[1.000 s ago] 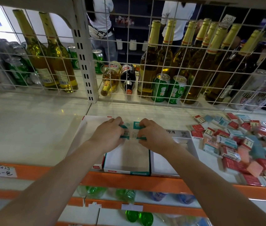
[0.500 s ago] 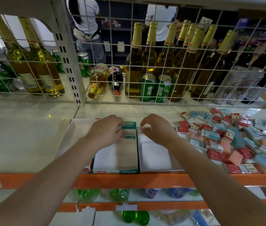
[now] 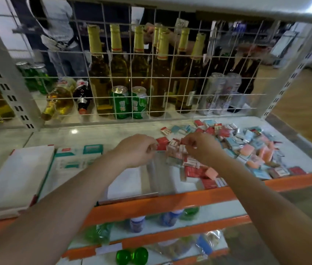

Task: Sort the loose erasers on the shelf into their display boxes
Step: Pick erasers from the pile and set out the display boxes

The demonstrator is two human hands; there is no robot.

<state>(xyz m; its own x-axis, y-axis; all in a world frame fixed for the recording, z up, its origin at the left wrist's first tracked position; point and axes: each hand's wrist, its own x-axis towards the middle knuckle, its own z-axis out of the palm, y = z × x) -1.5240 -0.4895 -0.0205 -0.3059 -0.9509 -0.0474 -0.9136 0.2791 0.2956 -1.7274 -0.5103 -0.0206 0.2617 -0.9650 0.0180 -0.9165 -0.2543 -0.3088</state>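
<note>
A heap of loose erasers (image 3: 247, 144) in red, blue and pink wrappers covers the right half of the white shelf (image 3: 94, 133). Three open display boxes stand at the front: a red-trimmed box (image 3: 15, 175) on the left, a teal-trimmed box (image 3: 74, 159) with a few teal erasers at its back, and a third box (image 3: 130, 180) partly under my arms. My left hand (image 3: 138, 150) has curled fingers pinching a red eraser (image 3: 161, 145) at the heap's left edge. My right hand (image 3: 201, 148) pinches another red-and-white eraser (image 3: 174, 146) beside it. The picture is blurred.
A white wire grid (image 3: 151, 79) closes the back of the shelf, with bottles and green cans (image 3: 120, 102) behind it. The orange shelf lip (image 3: 170, 201) runs along the front. More goods lie on lower shelves. People stand beyond the grid.
Both hands have left the teal-trimmed box and moved right to the left edge of the eraser heap, where they now pinch red erasers. The view has swung right.
</note>
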